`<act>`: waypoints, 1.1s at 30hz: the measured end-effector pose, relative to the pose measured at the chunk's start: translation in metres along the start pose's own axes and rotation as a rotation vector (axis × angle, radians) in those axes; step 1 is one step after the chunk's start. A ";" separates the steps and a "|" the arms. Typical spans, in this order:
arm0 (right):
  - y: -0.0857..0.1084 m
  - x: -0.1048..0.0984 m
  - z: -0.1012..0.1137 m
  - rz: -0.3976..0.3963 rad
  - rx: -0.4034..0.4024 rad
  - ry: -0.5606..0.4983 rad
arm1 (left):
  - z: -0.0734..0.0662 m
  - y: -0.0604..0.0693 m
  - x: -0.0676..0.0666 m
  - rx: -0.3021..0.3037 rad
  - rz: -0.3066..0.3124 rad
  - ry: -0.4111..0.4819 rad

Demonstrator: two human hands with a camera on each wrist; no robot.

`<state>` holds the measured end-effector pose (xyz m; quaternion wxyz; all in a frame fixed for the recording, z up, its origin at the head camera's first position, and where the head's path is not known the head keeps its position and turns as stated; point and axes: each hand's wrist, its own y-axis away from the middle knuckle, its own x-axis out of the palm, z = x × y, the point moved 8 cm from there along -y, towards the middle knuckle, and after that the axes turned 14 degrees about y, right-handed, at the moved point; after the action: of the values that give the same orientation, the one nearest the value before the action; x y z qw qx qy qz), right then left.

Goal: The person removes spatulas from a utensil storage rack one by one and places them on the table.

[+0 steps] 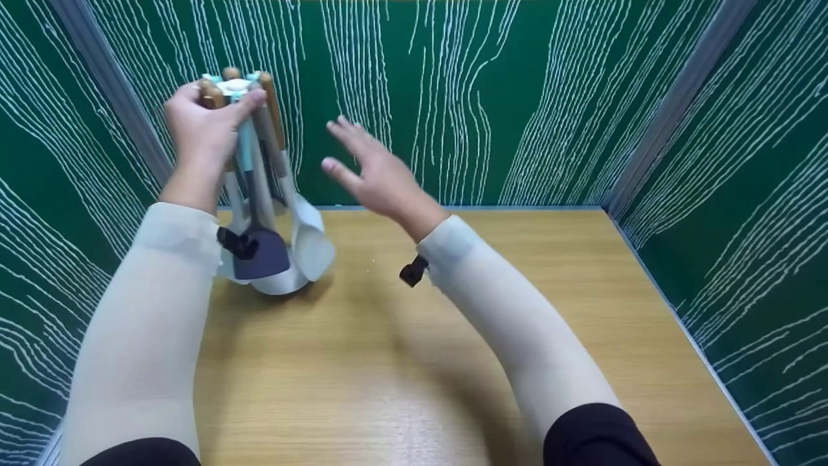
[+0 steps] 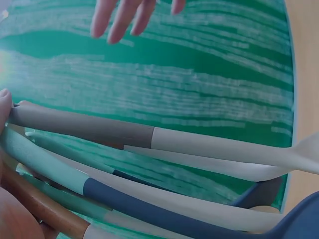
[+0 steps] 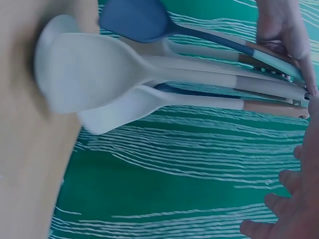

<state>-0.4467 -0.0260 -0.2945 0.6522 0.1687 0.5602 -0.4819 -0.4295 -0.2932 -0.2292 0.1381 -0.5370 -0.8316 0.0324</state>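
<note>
My left hand (image 1: 207,129) grips the top of a rotating-style utensil holder (image 1: 236,85), white and mint, at the back left of the table. Several kitchen utensils hang from it, with wood, grey or mint handle ends. Among them are a navy turner (image 1: 268,260) and a pale grey turner (image 1: 314,249), whose broad head (image 3: 89,74) faces the right wrist camera. Whether the holder's foot touches the table is hidden. To the right, my right hand (image 1: 381,175) hovers apart from the utensils, fingers extended and holding nothing; its fingertips show atop the left wrist view.
The wooden table (image 1: 414,336) is bounded by a green back wall (image 1: 440,110) with white wavy lines. Similar side walls (image 1: 757,259) meet it at grey corner posts (image 1: 673,103). Small black wrist cameras (image 1: 413,272) are strapped to both sleeves.
</note>
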 end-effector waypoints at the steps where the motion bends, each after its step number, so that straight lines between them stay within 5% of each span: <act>1: -0.001 -0.006 -0.003 -0.008 0.014 -0.019 | 0.000 0.002 0.007 0.004 0.016 -0.009; 11: -0.001 -0.054 -0.024 -0.110 0.055 -0.202 | 0.009 0.025 0.076 -0.006 0.172 0.022; 19: 0.004 -0.073 -0.037 -0.161 0.057 -0.318 | 0.025 0.043 0.124 0.004 0.313 0.005; 33: 0.016 -0.089 -0.058 -0.254 0.005 -0.419 | 0.039 0.056 0.175 0.008 0.428 0.117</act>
<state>-0.4586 0.0646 -0.2384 0.6879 -0.0050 0.4281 -0.5860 -0.4581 -0.1083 -0.2437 0.1782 -0.7018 -0.6890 0.0330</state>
